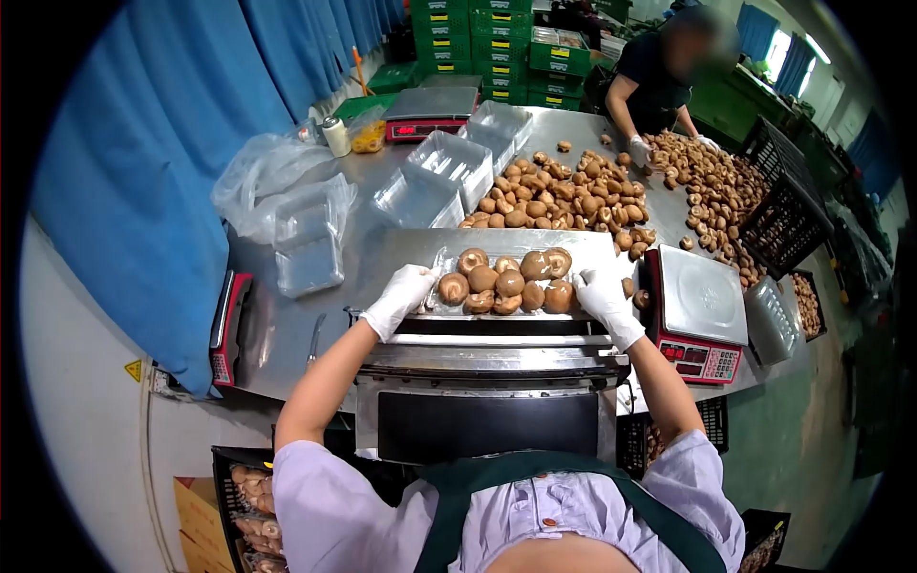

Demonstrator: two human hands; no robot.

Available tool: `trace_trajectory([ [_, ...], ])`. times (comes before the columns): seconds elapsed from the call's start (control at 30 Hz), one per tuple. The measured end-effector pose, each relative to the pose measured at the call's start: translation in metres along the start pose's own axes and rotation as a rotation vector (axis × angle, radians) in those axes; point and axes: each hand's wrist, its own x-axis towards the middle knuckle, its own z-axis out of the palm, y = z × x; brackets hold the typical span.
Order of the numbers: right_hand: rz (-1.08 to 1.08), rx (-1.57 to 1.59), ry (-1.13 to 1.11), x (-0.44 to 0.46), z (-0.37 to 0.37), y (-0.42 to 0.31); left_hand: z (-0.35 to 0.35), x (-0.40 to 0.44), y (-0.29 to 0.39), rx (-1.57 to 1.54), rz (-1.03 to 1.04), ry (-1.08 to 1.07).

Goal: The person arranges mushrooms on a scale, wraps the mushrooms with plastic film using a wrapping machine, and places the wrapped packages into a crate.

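Observation:
My left hand [405,294], in a white glove, grips the left end of a clear tray of shiitake mushrooms [509,283] with plastic film over it. At the opposite end, my right hand [604,300], gloved too, has its fingers closed at the tray's edge. The tray lies flat on the metal top of a wrapping machine [487,358], just behind its front bars. Brown caps sit side by side in it, some with pale stems up. Fingertips of both hands are partly hidden.
Loose mushrooms [564,196] are heaped behind the machine. Scales stand right [702,296], left [227,329] and at the back. Stacked clear trays [449,167] and a knife [316,336] lie to the left. A co-worker [659,76] handles mushrooms near a tipped black crate [788,210].

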Motion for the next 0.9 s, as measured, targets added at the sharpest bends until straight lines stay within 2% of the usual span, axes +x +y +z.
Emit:
trace_trajectory([
  [0.07,0.019,0.111,0.022,-0.018,-0.014,-0.013,0.014,0.003,-0.01,0.022,0.129,0.15],
  [0.13,0.022,0.416,0.23,-0.054,-0.027,-0.026,0.018,-0.041,-0.004,-0.183,0.283,0.25],
  [0.17,-0.121,0.433,0.298,-0.081,-0.019,-0.013,0.022,-0.065,-0.016,-0.229,0.39,0.3],
  [0.23,-0.032,0.496,0.159,-0.152,-0.04,-0.032,0.034,-0.142,-0.029,-0.087,0.58,0.384],
  [0.27,-0.143,0.489,0.163,-0.183,-0.018,-0.015,0.045,-0.168,-0.051,-0.065,0.387,0.234],
  [0.33,-0.092,0.429,0.004,-0.233,0.001,-0.01,0.077,-0.206,-0.082,0.036,0.246,0.229],
  [0.4,0.156,0.177,-0.276,-0.254,0.026,-0.008,0.104,-0.219,-0.105,0.162,0.07,0.196],
  [0.43,0.129,0.2,-0.267,-0.249,0.025,-0.011,0.104,-0.217,-0.105,-0.063,-0.049,0.099],
  [0.47,0.129,0.19,-0.313,-0.24,0.019,-0.014,0.11,-0.207,-0.115,0.046,-0.021,0.133],
  [0.53,0.092,0.209,-0.409,-0.221,0.008,-0.014,0.098,-0.198,-0.112,0.062,0.022,0.029],
  [0.6,0.031,0.157,-0.445,-0.205,-0.006,-0.014,0.093,-0.198,-0.098,0.181,0.01,0.132],
  [0.67,0.032,0.373,-0.283,-0.196,-0.035,-0.02,0.085,-0.21,-0.082,0.083,-0.076,0.302],
  [0.73,0.206,0.433,-0.185,-0.199,-0.066,-0.03,0.075,-0.225,-0.088,0.078,-0.022,0.442],
  [0.8,0.21,0.419,-0.217,-0.221,-0.063,-0.02,0.079,-0.252,-0.09,0.237,-0.138,0.317],
  [0.83,0.187,0.291,-0.417,-0.241,-0.039,0.007,0.091,-0.264,-0.101,0.327,-0.149,0.229],
  [0.87,0.163,0.157,-0.614,-0.26,-0.017,0.025,0.105,-0.27,-0.116,0.334,-0.251,0.032],
  [0.9,0.134,0.368,-0.655,-0.275,0.0,0.029,0.13,-0.273,-0.148,-0.042,-0.105,-0.08],
])
